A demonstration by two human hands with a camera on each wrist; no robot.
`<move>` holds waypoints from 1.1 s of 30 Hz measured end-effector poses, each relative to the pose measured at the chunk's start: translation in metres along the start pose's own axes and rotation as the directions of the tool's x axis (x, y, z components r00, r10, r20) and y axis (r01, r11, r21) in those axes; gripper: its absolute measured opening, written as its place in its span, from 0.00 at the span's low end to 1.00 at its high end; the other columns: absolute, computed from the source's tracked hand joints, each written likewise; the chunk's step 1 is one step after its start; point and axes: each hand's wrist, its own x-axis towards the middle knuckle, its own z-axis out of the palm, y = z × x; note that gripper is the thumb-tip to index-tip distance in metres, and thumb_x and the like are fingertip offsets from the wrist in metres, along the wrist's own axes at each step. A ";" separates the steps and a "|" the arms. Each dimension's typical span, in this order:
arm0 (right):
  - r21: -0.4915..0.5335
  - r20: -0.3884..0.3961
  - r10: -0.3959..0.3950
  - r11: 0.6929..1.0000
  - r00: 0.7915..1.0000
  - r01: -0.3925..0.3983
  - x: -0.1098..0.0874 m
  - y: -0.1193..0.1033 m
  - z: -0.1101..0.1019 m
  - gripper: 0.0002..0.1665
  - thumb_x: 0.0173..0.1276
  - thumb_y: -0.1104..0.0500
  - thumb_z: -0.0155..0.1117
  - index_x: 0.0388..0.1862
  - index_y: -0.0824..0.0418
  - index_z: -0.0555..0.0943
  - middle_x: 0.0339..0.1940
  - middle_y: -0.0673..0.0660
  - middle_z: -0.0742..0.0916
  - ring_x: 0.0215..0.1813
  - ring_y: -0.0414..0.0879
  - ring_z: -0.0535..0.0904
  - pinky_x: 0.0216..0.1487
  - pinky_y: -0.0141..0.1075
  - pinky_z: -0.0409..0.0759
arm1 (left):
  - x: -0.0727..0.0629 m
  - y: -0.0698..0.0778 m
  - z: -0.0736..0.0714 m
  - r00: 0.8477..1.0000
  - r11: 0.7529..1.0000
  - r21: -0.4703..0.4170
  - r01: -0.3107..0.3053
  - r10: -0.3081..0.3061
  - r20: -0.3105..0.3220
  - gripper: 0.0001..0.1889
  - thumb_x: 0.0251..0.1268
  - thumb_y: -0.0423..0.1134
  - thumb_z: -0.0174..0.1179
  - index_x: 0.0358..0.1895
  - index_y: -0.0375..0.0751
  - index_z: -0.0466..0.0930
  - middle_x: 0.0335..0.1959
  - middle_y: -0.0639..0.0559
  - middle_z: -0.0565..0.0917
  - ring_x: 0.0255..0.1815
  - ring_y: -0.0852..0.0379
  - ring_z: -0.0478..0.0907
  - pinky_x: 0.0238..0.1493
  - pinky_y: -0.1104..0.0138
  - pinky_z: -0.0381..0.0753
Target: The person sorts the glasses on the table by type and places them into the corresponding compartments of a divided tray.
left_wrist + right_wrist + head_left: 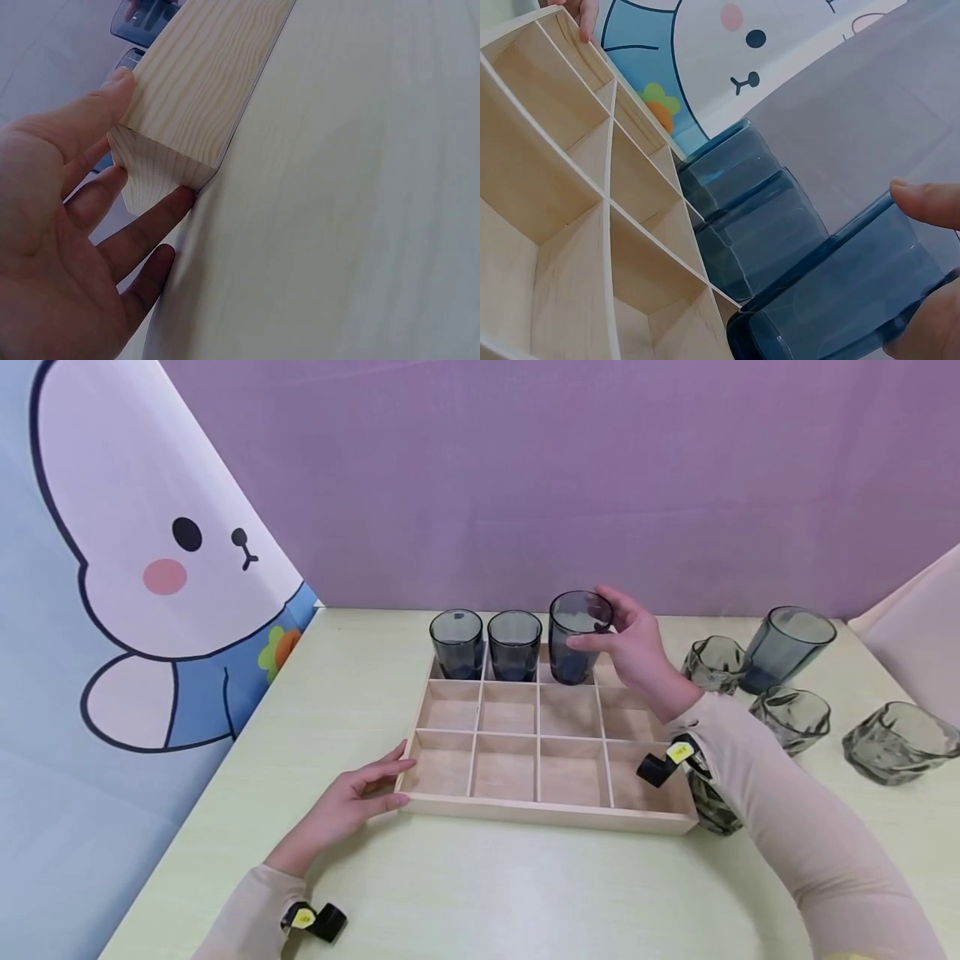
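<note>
At one o'clock of the box (540,814), our right fingers (622,602) grip a glass (572,658), probably placing it; at eight, left fingers (378,770) hold the box. Next needs straight lowering.

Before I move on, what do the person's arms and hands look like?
Long, pale beige fabric sleeves cover both arms. Each wrist carries a black strap with a small black block and a yellow label. The left hand and right hand are ungloved.

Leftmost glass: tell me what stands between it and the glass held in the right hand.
One more dark glass stands there, in the back row of the wooden tray, second compartment from the left; the head view shows it.
</note>
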 end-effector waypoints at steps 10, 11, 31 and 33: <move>-0.094 -0.029 0.035 0.995 0.999 -0.038 0.008 0.011 0.006 0.54 0.53 0.84 0.67 0.78 0.65 0.59 0.73 0.64 0.71 0.72 0.52 0.66 0.65 0.36 0.73 | -0.001 -0.003 -0.001 1.000 1.000 0.002 -0.007 0.007 0.005 0.26 0.64 0.32 0.67 0.65 0.32 0.75 0.76 0.40 0.59 0.70 0.36 0.65 0.63 0.60 0.74; -0.107 -0.033 0.048 0.993 0.998 -0.051 0.008 0.013 0.007 0.54 0.53 0.83 0.67 0.78 0.64 0.59 0.73 0.64 0.70 0.73 0.51 0.66 0.66 0.37 0.73 | -0.001 -0.003 -0.001 1.000 1.000 -0.001 -0.005 0.005 0.006 0.26 0.64 0.32 0.67 0.65 0.32 0.75 0.76 0.40 0.59 0.71 0.36 0.65 0.63 0.59 0.74; -0.373 0.219 0.170 0.925 0.961 -0.078 0.027 0.024 -0.018 0.54 0.60 0.73 0.71 0.80 0.66 0.52 0.76 0.64 0.66 0.75 0.56 0.62 0.71 0.47 0.68 | 0.001 -0.002 -0.001 1.000 1.000 -0.013 -0.002 0.002 0.006 0.26 0.64 0.32 0.67 0.66 0.34 0.75 0.77 0.41 0.58 0.69 0.37 0.67 0.61 0.63 0.76; -0.377 0.224 0.170 0.923 0.959 -0.076 0.027 0.023 -0.019 0.54 0.60 0.73 0.71 0.80 0.66 0.51 0.76 0.64 0.66 0.76 0.57 0.62 0.71 0.47 0.68 | 0.001 -0.002 -0.001 1.000 1.000 -0.013 -0.002 0.002 0.008 0.26 0.63 0.32 0.67 0.66 0.34 0.75 0.77 0.41 0.58 0.70 0.37 0.66 0.61 0.63 0.76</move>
